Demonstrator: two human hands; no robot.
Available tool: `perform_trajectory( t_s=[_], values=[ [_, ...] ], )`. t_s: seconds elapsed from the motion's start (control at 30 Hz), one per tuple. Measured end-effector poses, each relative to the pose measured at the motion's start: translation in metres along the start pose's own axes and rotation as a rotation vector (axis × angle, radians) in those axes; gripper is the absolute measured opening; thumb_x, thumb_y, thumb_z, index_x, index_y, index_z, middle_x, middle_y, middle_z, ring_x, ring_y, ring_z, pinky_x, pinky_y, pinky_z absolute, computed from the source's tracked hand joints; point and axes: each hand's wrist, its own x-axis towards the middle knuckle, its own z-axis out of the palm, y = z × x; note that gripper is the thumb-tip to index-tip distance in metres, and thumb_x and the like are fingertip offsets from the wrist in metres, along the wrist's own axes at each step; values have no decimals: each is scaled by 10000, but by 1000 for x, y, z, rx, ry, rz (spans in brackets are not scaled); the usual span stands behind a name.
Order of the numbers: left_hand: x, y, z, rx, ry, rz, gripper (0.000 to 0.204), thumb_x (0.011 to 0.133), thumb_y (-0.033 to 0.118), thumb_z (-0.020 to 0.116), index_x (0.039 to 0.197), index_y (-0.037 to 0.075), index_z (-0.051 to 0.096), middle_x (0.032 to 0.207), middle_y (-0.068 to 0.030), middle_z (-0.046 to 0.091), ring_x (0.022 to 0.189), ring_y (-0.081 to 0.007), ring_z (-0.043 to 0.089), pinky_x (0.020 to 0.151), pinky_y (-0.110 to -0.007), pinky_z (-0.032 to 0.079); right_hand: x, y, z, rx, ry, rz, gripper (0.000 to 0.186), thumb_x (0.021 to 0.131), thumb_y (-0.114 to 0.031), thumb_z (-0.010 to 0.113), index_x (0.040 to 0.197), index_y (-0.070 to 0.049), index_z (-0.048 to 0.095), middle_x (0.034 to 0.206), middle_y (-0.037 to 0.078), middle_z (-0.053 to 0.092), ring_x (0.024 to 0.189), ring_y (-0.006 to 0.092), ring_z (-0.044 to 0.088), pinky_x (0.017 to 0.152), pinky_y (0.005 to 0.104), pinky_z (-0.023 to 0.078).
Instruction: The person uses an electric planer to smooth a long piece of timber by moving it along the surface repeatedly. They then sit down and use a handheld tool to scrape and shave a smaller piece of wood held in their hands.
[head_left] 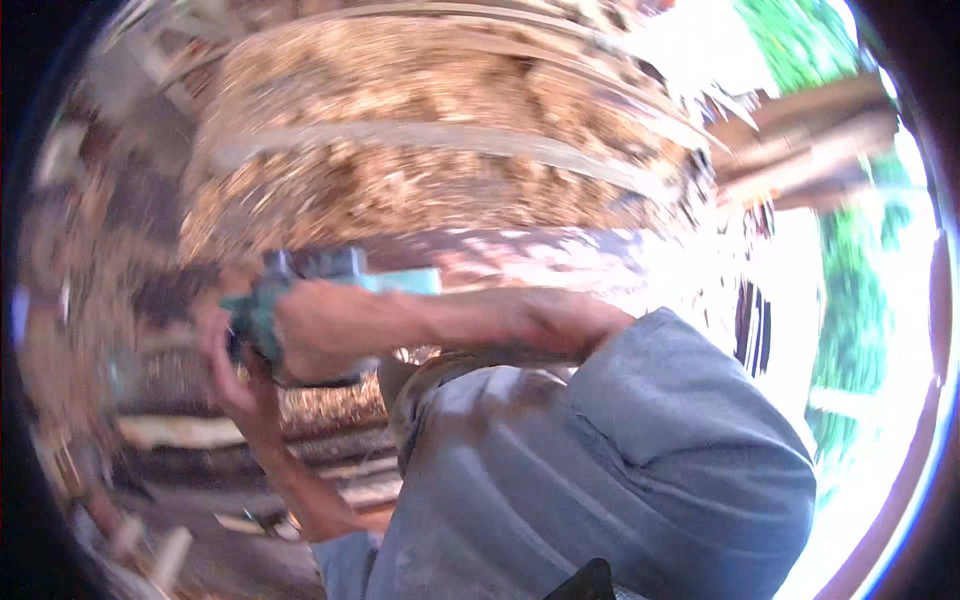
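A teal and black power tool is held in front of my body, left of the middle; blur hides its exact kind. My right hand wraps around its body, with the forearm reaching across from the right. At the tool's left end, my left hand has its fingers curled against it, the arm coming up from below. Dark blocky parts of the tool show above my right hand. Just beyond it runs a reddish-brown wooden surface, patched with bright light.
Heaps of wood shavings cover the area ahead, crossed by a long pale timber strip. Stacked boards jut in at the upper right. More timber pieces lie at the lower left. Greenery shows outside on the right.
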Motion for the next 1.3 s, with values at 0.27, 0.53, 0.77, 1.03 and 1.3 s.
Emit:
perform_trajectory(
  t_s=[0.27, 0.53, 0.77, 1.03, 1.3],
  values=[
    [-42, 227, 304, -379, -812, 513, 299, 768, 48, 730, 1062, 42, 675, 1044, -143, 650, 1007, -328, 645, 909, -421, 509, -326, 218, -165, -218, 97, 411, 382, 763, -366, 798, 905, -36, 667, 792, 203, 684, 789, 397, 696, 728, 473, 563],
    [-140, 426, 581, -617, -1012, 597, 253, 746, 130, 713, 969, 16, 678, 949, -145, 665, 940, -330, 648, 895, -438, 506, -571, 372, -302, -33, 361, 868, 374, 765, -238, 825, 1028, -14, 682, 853, 123, 716, 768, 206, 669, 727, 368, 544],
    [-210, 495, 658, -669, -1028, 484, 200, 747, 133, 725, 898, 33, 641, 938, -154, 635, 968, -341, 602, 902, -465, 474, -655, 431, -356, -215, 241, 1015, 361, 663, -180, 859, 916, 12, 687, 748, 93, 656, 680, 172, 601, 652, 359, 493],
    [-164, 426, 582, -677, -903, 460, 207, 702, 97, 722, 882, 53, 629, 851, -117, 599, 831, -308, 594, 823, -455, 456, -559, 379, -336, -247, 34, 700, 385, 688, -319, 861, 829, -20, 664, 691, 159, 659, 657, 341, 671, 658, 438, 529],
    [-74, 314, 431, -579, -719, 262, 195, 614, 15, 689, 803, 55, 661, 770, -105, 628, 759, -295, 587, 760, -391, 447, -389, 294, -274, -36, -136, 469, 425, 737, -349, 863, 808, 5, 640, 654, 185, 643, 632, 370, 675, 599, 442, 526]
  ],
)
